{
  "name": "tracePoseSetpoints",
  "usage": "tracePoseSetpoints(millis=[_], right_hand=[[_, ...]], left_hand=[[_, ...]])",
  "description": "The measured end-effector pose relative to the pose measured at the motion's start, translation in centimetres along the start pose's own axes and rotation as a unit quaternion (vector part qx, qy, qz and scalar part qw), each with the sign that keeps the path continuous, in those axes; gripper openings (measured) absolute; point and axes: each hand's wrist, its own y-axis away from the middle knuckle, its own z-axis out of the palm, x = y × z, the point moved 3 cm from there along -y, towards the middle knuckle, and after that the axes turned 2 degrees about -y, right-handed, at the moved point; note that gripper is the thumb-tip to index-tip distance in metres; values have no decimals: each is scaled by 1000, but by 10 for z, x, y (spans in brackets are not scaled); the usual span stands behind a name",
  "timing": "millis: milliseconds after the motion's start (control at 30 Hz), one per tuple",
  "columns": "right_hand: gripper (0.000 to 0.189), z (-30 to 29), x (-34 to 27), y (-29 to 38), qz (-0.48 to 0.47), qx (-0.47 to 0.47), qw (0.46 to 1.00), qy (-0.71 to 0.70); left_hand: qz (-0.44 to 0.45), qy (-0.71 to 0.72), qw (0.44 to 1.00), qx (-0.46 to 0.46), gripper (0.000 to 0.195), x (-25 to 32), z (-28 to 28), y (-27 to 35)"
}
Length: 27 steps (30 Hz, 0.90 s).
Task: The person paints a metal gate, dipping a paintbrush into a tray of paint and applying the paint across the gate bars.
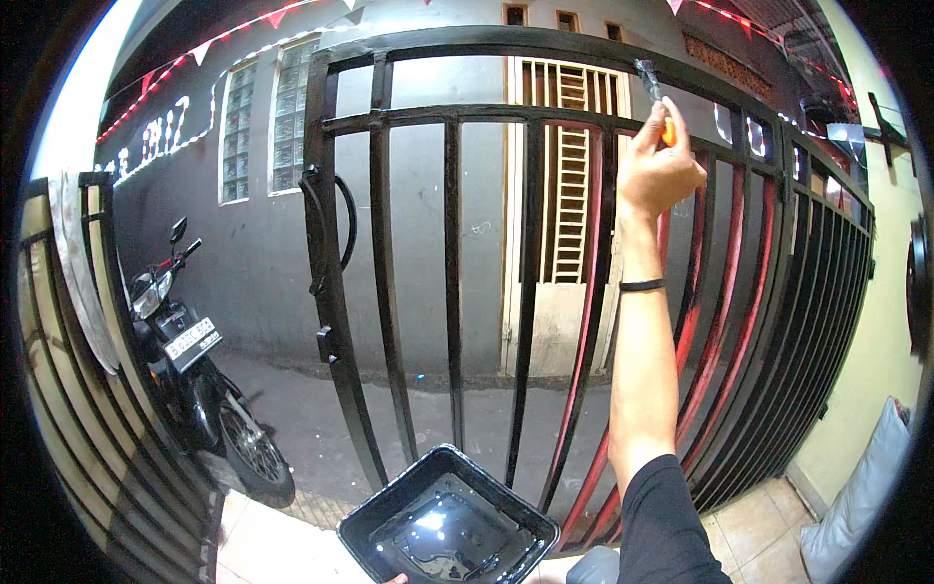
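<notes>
My right hand (660, 171) is raised and grips a paintbrush (649, 82) by its orange handle. The bristles, dark with paint, touch the top rail of a metal gate (481, 45). Much of this gate is glossy black, while several of its bars right of the middle still show red (730, 274). Low in front of me is a black plastic tray (543, 522) with black paint (438, 536) pooled inside. At its near edge only a fingertip of my left hand (398, 579) shows, holding the tray; the rest of that hand is out of view.
A motorcycle (197, 379) stands beyond the gate line at left, near another barred gate panel (66, 306). Across the alley is a grey wall (423, 241) with a cream barred door (565, 321). A grey bundle (857, 489) leans at the right wall, on the tiled floor (759, 533).
</notes>
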Motion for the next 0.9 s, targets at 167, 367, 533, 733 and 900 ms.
tracePoseSetpoints(millis=[167,367,533,733,900], right_hand=[[20,27,-104,44,-98,-118,988,-19],[24,61,-186,76,-109,-171,968,-147],[25,64,-190,70,-126,-166,961,-180],[19,21,-113,30,-65,-127,987,-74],[20,-3,-71,15,-41,-38,998,41]], left_hand=[[-8,28,1000,1,51,-4,-10,-3],[34,-12,999,20,44,6,-4,1],[25,25,999,14,36,5,-13,-5],[46,43,998,-22,34,6,-20,-8],[45,45,998,-18,36,17,-2,2]])
